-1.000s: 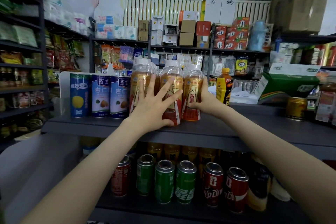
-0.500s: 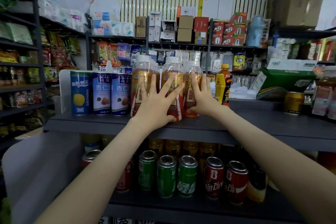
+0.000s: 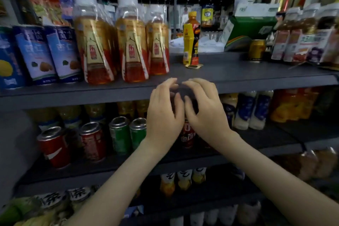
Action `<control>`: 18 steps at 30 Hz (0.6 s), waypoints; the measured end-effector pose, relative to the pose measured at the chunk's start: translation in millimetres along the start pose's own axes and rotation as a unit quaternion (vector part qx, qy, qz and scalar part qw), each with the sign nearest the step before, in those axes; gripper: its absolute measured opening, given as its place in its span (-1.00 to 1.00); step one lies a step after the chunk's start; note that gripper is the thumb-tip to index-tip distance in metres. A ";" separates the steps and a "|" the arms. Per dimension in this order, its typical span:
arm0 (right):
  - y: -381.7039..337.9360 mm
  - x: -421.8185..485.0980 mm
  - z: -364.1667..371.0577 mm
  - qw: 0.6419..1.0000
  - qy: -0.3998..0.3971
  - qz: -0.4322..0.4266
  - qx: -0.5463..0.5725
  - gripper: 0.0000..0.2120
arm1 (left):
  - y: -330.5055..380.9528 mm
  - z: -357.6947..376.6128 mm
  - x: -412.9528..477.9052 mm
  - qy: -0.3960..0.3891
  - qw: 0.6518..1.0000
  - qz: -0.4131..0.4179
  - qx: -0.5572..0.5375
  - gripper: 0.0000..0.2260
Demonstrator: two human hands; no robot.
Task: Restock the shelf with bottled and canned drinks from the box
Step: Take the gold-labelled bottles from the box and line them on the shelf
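Near the shelf edge (image 3: 91, 95), my left hand (image 3: 164, 115) and right hand (image 3: 205, 113) hover loosely curled, empty, half hiding a red can (image 3: 187, 135).

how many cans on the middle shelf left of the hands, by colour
red cans: 2
green cans: 2
total: 4
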State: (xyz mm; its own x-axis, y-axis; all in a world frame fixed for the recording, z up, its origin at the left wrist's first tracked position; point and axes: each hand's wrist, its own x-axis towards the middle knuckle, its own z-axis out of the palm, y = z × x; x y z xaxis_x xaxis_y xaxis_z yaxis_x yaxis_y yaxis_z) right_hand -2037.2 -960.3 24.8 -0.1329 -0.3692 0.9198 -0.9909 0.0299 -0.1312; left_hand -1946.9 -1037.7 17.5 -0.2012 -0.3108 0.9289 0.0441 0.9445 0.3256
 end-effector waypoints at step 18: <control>169.0 -298.4 -82.7 0.952 -0.231 0.203 0.004 -0.75 | 66.9 165.8 -262.0 -0.413 0.868 -0.269 0.055 -0.71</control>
State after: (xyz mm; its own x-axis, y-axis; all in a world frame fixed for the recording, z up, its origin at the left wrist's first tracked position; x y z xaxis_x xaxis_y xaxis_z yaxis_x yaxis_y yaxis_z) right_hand -2166.7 -768.2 -241.3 -0.4788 -0.6975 0.5331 -0.8599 0.2501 -0.4450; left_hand -2053.5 -875.5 -233.4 -0.7994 -0.5700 0.1899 -0.3573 0.7051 0.6126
